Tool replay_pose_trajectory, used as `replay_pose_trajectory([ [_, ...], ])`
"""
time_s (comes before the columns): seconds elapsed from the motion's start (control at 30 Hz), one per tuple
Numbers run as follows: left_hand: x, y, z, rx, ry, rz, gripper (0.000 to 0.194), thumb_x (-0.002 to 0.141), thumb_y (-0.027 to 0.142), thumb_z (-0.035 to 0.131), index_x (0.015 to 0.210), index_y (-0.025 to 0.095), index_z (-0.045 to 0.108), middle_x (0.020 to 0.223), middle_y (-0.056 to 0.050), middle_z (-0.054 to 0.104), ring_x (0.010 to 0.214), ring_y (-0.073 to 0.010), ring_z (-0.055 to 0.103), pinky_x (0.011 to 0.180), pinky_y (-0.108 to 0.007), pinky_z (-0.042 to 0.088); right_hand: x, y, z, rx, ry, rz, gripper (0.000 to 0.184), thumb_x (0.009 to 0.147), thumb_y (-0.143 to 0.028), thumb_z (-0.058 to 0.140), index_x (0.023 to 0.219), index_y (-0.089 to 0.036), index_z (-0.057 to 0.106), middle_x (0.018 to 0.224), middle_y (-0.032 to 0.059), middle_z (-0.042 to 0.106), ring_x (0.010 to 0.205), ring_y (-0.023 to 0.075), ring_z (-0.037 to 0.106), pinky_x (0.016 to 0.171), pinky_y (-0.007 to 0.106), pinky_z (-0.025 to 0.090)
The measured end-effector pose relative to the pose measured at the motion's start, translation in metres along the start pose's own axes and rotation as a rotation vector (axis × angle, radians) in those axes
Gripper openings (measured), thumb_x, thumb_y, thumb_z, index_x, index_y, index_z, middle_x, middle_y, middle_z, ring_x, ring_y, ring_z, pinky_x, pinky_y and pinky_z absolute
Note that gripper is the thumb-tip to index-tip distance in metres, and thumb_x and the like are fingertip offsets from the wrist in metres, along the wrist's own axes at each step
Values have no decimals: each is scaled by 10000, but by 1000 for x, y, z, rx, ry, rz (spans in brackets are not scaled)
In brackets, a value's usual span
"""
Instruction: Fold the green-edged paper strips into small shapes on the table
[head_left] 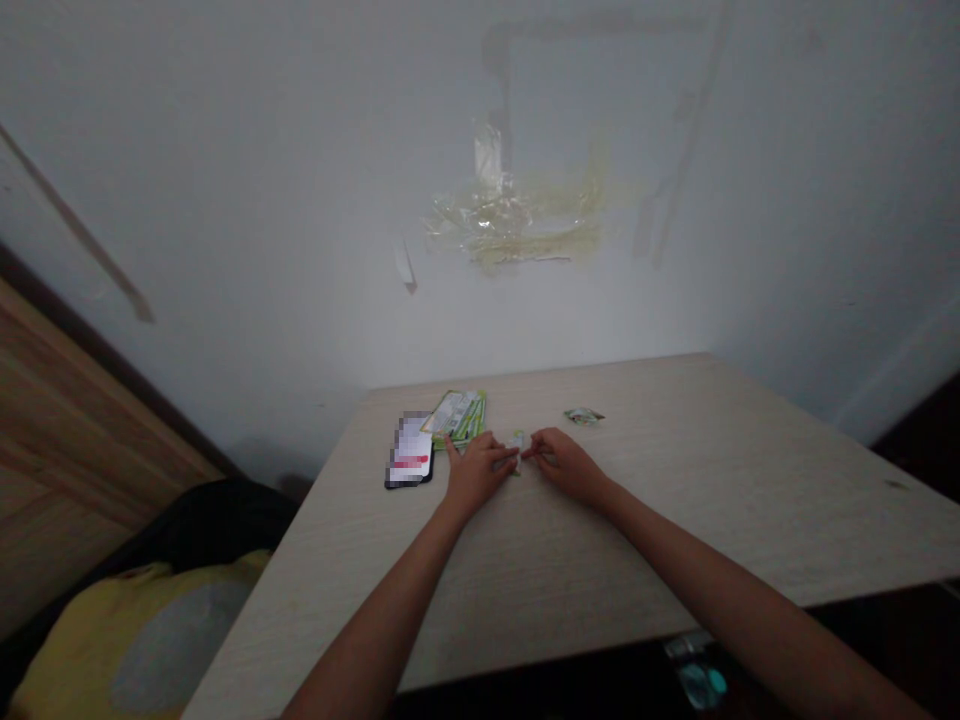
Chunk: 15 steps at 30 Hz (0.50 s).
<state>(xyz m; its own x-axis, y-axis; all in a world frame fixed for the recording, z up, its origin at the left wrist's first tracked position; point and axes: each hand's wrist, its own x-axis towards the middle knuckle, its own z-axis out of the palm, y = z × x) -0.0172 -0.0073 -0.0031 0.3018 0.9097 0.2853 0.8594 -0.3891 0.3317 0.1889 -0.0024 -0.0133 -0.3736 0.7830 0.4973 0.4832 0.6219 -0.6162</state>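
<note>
A small green-and-white piece point(517, 438), which looks like paper or card, lies on the table between my two hands. My left hand point(477, 472) rests over its left side with fingers stretched across it, the thumb spread toward a stack of green-and-white printed sheets or packets point(459, 415). From the other side, my right hand point(564, 462) has its fingers bent and brought together at the piece's right edge. Part of the piece is hidden under the fingers. A small folded or crumpled green-and-white piece point(583, 416) lies beyond my right hand.
A phone point(410, 465) with a lit screen lies left of the stack on the pale wooden table point(600, 590). The wall point(300, 200) carries peeling clear tape point(517, 220). A yellow-and-grey plush or cushion point(150, 640) is at lower left; a bottle with a teal cap point(705, 685) sits below the table edge.
</note>
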Motion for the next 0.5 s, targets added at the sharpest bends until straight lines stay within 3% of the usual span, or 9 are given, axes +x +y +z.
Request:
replay_pose_trajectory([
  [0.5,0,1,1,28,16,20,238,866,427,584,1081,413,687,1044,-2,624,1109,-236,548,1070,-716,-68,1,-3,-2,-110,-67,-75,188,812,-39,529,906,-192,585,927,48,624,940,189,569,868,337,439],
])
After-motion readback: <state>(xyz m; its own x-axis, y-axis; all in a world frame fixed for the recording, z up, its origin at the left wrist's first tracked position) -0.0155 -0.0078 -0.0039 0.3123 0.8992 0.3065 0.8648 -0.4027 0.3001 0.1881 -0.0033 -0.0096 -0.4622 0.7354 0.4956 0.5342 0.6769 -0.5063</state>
